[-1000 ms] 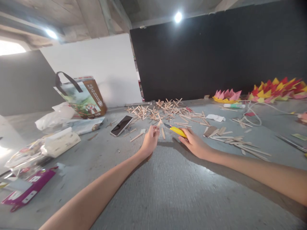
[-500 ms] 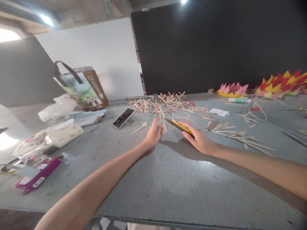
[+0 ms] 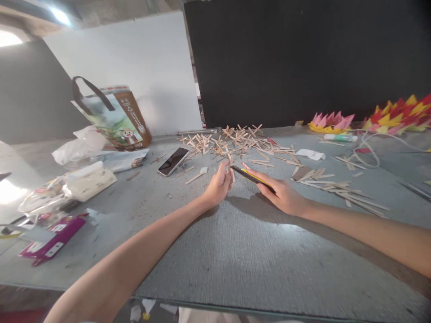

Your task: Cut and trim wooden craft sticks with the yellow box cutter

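Closed around a small wooden stick (image 3: 230,162), my left hand (image 3: 218,184) is above the middle of the grey table. My right hand (image 3: 281,193) grips a black and yellow utility knife (image 3: 253,176), whose front end points left, close to the fingers of my left hand. Whether the blade touches the stick is too small to tell. Behind both hands lies a loose pile of thin wooden sticks (image 3: 239,139), many of them crossed. More flat sticks (image 3: 340,188) are spread to the right of my right hand.
A phone (image 3: 173,161) lies left of the pile, with a printed bag (image 3: 117,119) behind it. Plastic packaging (image 3: 50,193) and a purple packet (image 3: 55,242) are at the left. Pink and yellow paper petals (image 3: 332,122), a glue stick (image 3: 340,137) and a white cable (image 3: 370,152) are at the right.
The knife has turned slightly in my right hand and its front end is closer to my left hand. The stick in my left hand is tilted differently. The view has shifted a little downward.
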{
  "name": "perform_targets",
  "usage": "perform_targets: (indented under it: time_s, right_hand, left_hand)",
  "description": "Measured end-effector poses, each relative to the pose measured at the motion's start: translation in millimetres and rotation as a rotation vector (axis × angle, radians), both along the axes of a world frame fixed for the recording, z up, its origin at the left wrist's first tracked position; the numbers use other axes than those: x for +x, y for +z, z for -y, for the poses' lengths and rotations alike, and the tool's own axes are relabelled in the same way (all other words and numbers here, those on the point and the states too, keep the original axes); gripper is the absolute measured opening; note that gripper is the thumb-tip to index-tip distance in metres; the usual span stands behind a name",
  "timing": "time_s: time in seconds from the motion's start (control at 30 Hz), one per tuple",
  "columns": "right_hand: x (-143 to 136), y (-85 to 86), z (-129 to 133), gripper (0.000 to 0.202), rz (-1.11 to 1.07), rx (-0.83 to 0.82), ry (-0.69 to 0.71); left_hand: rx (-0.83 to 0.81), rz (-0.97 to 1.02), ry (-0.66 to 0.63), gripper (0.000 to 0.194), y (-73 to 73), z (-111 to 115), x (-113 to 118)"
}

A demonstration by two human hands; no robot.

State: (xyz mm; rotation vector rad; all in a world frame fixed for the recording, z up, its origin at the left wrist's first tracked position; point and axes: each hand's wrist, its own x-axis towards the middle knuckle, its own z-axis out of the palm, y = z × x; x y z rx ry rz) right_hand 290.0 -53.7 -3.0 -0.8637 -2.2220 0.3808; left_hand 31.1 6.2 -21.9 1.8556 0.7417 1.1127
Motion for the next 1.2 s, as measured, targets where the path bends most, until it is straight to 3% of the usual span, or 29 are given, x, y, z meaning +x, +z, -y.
perform_targets:
  time_s: [0.17, 0.37, 0.63, 0.9, 1.2]
  right_hand:
    - [0, -0.7, 0, 0.057, 0.003, 0.012, -0.025]
    - [-3, 6.4, 6, 0.061, 0.054, 0.004, -0.027]
    - [-11, 6.3, 14, 0.066, 0.178, 0.036, -0.165]
    - [-22, 16.1, 24, 0.062, 0.101, -0.136, -0.186]
    - [-24, 11.5, 20, 0.062, -0.154, -0.397, -0.089]
  left_hand:
    - [0.007, -0.014, 0.015, 0.043, 1.3, 2, 0]
    - [0.11, -0.188, 0.114, 0.044, 6.6, 7, -2]
    - [0.191, -0.335, 0.186, 0.042, 9.2, 7, -5]
    - [0.196, -0.32, 0.199, 0.04, 6.5, 4, -4]
    - [0.166, -0.267, 0.175, 0.044, 7.4, 5, -4]
